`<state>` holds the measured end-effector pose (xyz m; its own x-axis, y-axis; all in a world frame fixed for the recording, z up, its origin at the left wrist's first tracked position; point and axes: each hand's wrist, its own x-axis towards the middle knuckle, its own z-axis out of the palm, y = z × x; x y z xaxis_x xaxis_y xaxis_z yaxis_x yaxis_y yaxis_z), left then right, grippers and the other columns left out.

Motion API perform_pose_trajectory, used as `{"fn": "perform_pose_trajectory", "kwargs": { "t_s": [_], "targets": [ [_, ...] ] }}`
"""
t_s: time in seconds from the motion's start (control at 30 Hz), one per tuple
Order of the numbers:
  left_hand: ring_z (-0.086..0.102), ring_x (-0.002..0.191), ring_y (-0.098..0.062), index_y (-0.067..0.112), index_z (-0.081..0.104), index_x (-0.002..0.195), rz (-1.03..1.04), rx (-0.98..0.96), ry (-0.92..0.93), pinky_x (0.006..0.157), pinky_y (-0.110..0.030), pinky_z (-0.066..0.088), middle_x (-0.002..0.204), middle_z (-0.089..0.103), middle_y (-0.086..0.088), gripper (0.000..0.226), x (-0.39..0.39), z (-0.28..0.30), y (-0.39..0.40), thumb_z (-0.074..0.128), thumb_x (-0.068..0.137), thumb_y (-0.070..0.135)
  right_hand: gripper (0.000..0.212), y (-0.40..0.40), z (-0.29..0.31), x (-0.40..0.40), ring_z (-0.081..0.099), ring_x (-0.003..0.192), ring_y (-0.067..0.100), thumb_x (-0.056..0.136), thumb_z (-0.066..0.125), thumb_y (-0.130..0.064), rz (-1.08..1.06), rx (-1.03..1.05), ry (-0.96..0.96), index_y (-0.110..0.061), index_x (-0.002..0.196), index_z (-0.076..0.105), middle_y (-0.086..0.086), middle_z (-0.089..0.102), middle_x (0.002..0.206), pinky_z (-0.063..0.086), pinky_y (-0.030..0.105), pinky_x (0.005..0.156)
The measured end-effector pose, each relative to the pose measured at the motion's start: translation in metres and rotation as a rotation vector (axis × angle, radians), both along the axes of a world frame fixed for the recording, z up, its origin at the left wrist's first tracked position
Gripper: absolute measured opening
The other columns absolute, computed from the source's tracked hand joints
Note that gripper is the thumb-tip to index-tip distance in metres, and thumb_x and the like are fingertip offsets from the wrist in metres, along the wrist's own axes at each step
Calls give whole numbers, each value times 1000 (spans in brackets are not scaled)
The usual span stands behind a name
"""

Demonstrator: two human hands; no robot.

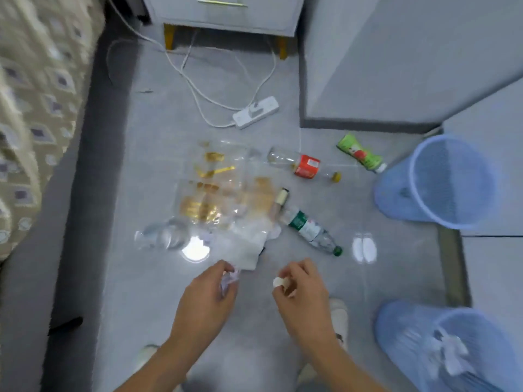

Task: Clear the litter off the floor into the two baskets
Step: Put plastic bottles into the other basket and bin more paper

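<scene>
My left hand is closed on a crumpled scrap of paper just below a white tissue sheet. My right hand pinches a small white wad. Litter lies ahead on the grey tile floor: clear wrappers with gold print, a clear plastic cup, a red-label bottle, a green-label bottle, a green tube. Two blue mesh baskets stand at the right: the far basket looks empty, the near basket holds white paper.
A white power strip with cables lies on the floor before a white nightstand. A patterned bed runs along the left, a white cabinet along the right. My shoes show below my hands.
</scene>
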<state>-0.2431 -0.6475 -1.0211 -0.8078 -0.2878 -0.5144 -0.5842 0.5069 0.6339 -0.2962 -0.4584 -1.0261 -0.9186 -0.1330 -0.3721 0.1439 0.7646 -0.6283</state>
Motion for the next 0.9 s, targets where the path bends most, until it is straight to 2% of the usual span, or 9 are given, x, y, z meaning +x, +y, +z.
{"fn": "perform_pose_trajectory", "kwargs": {
  "t_s": [0.1,0.2,0.4,0.47,0.53,0.6,0.63,0.8,0.9],
  "targets": [
    [59,74,-2,35,60,97,-167,91,103,62,-22,43,79,63,19,6,-48,51,96,62,95,41,25,96,50,-9,59,72,10,75,72,-1,-235,6,75,-23,81,61,-10,50,90,54,34,66],
    [61,83,-5,37,61,105,-266,168,173,71,-28,48,94,67,16,11,-80,82,194,62,94,40,24,185,79,-6,60,74,7,77,72,0,-445,84,157,-23,81,64,-10,52,89,53,28,65],
    [64,96,-16,31,64,113,-489,235,190,77,-34,50,108,68,7,20,-80,70,356,63,93,34,18,326,68,36,61,79,18,82,72,-3,-663,211,112,-19,88,64,-2,55,95,51,33,73],
    [63,106,-19,31,62,122,-581,241,122,84,-33,49,117,66,4,33,-72,57,392,67,91,38,19,358,58,51,62,82,20,82,73,-5,-722,253,50,-19,92,66,-4,54,98,53,35,76],
    [55,124,-22,33,51,142,-730,237,7,98,-34,45,136,59,1,66,-64,48,414,74,83,50,24,381,51,67,64,87,22,82,77,-13,-728,295,-61,-20,103,68,-2,52,106,51,34,75],
    [43,137,-24,34,35,154,-859,176,-38,107,-39,39,151,47,2,91,-57,47,417,74,76,62,35,392,49,80,62,91,27,82,78,-20,-719,344,-186,-26,114,66,1,49,113,50,36,74],
    [42,138,-23,34,32,155,-878,152,-18,107,-40,40,152,45,3,92,-53,51,410,71,77,64,36,391,50,85,61,91,28,82,76,-19,-706,369,-210,-28,115,66,2,48,115,52,38,74],
    [51,118,-17,37,45,141,-732,24,168,85,-38,51,125,55,9,59,-50,67,313,60,87,57,30,332,58,67,65,84,21,83,73,-11,-561,303,-123,-26,107,64,1,53,112,55,41,75],
    [54,113,-14,36,51,135,-590,-109,226,82,-36,53,117,58,12,51,-56,71,225,60,89,53,31,263,49,34,62,79,17,82,72,-7,-464,185,-65,-29,99,60,0,58,102,53,38,75]
  ]
}}
